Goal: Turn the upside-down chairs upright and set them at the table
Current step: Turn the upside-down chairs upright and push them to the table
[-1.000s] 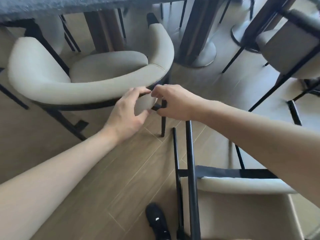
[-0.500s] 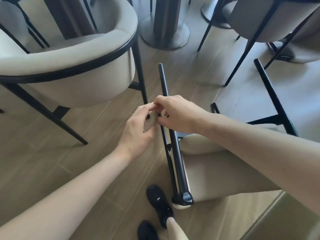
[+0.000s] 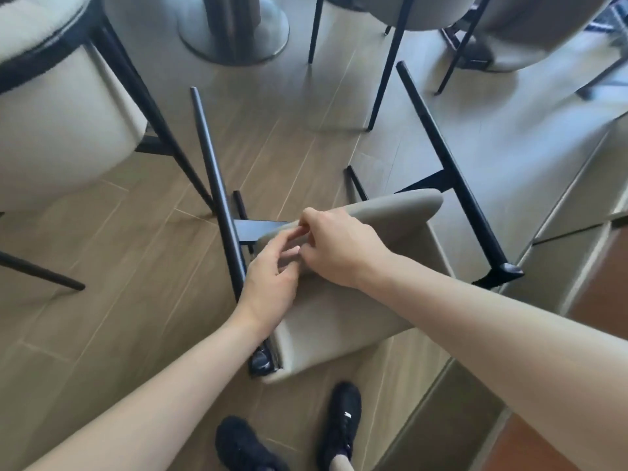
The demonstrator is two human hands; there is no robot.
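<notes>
Fingertips of both hands overlap; grip unclear (blurred).

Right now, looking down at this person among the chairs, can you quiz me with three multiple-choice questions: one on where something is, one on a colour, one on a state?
1. Where is the round table base?
A. top of view, beyond the overturned chair
B. beside the shoes
C. under the right arm

2. What colour are the shoes?
A. white
B. black
C. red

3. How does the overturned chair lie?
A. upright on four legs
B. on the floor with its legs sticking up and away
C. stacked on another chair

Answers:
1 A, the base sits at the top edge, past the chair's legs.
2 B, both shoes are plainly black.
3 B, its black legs point away from the floor, while the left hand and right hand meet at its padded edge.
</notes>
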